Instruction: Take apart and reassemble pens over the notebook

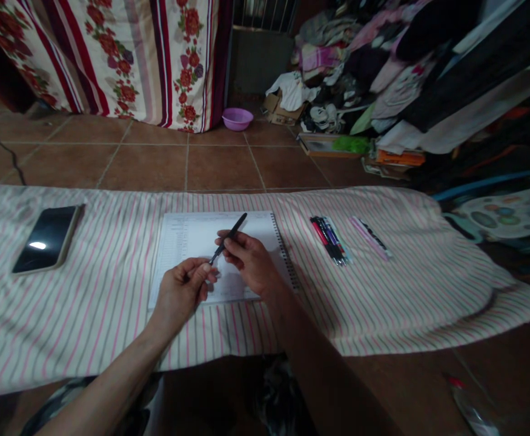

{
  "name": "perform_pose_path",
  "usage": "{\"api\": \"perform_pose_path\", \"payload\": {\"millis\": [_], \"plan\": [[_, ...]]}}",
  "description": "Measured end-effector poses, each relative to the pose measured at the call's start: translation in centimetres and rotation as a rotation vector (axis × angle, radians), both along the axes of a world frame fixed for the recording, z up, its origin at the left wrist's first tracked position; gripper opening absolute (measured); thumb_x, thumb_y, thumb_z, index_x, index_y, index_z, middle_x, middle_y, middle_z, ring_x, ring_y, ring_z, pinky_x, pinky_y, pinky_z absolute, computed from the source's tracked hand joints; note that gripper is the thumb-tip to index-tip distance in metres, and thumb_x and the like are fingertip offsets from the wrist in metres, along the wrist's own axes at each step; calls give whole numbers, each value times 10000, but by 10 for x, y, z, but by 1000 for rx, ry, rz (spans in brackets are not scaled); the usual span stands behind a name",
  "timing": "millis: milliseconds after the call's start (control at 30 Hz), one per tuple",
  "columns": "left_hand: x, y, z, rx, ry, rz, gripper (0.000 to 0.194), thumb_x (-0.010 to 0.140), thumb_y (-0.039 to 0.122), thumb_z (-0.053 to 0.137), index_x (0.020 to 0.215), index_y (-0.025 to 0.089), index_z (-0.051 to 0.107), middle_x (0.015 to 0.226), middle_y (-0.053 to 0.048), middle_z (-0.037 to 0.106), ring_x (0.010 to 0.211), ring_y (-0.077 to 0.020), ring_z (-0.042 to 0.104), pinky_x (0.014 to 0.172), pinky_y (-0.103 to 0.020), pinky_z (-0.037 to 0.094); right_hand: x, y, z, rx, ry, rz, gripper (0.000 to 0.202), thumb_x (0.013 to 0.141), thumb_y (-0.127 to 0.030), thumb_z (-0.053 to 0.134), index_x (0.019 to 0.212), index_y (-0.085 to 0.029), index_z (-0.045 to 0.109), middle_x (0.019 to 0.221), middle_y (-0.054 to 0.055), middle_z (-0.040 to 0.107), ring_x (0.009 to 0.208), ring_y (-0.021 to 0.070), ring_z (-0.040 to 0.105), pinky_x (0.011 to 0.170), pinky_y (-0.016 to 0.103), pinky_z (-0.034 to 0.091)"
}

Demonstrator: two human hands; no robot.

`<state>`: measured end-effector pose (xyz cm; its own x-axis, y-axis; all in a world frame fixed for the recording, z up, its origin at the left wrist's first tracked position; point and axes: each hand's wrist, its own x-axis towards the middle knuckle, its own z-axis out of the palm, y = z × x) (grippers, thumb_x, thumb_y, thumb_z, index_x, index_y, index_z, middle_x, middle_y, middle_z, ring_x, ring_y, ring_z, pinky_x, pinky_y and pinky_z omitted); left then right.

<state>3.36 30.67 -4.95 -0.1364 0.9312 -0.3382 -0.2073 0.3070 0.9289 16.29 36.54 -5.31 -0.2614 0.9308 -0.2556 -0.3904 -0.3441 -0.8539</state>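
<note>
A slim, straight pen (235, 228) is slanting above a coil-bound notebook (201, 233), its thick end pointing to one o'clock and its narrow end to seven; it is looking black and tapering downward. The right hand (251, 260) is pinching its barrel, while the left hand (185, 281) is pinching the narrow end. Beneath, the white page is showing faint printed columns toward nine, and a wire coil (285, 251) is edging it at three. Farther out, slender pens (328, 239) are lying bunched at three, a pink pen (368, 240) beyond them, and a glossy smartphone (46, 236) at nine. Wrinkled striped cloth (110, 260) is spreading beneath these; a round purple basin (237, 119) is sitting at twelve.
</note>
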Motion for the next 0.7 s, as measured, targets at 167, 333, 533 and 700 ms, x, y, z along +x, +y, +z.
{"api": "perform_pose_path", "payload": {"millis": [167,333,533,700], "plan": [[2,-1,5,46,-40,13,244,681,334,660,771,152,524,503,26,595,274,-40,372,279,-161,237,-9,-6,-1,41,-77,51,193,618,-271,707,773,-168,658,693,-9,650,526,54,498,515,193,398],[4,1,6,70,-113,41,321,643,306,697,766,187,426,514,42,612,314,-68,458,313,-156,323,-19,-11,-6,40,-51,68,225,616,-322,716,726,-158,610,552,-54,549,468,54,462,483,204,370],[4,3,4,150,-90,2,244,718,324,645,756,167,462,571,11,637,342,-52,449,337,-163,309,-20,-10,-10,-41,31,-16,237,610,-322,731,690,-141,601,606,-35,572,496,44,466,482,189,364],[0,1,5,269,-188,-153,288,764,289,613,990,128,533,853,-98,680,698,-175,632,560,-276,470,-15,-4,-10,-125,113,-69,277,575,-340,755,691,-145,595,532,-60,526,441,41,424,394,179,312]]}}
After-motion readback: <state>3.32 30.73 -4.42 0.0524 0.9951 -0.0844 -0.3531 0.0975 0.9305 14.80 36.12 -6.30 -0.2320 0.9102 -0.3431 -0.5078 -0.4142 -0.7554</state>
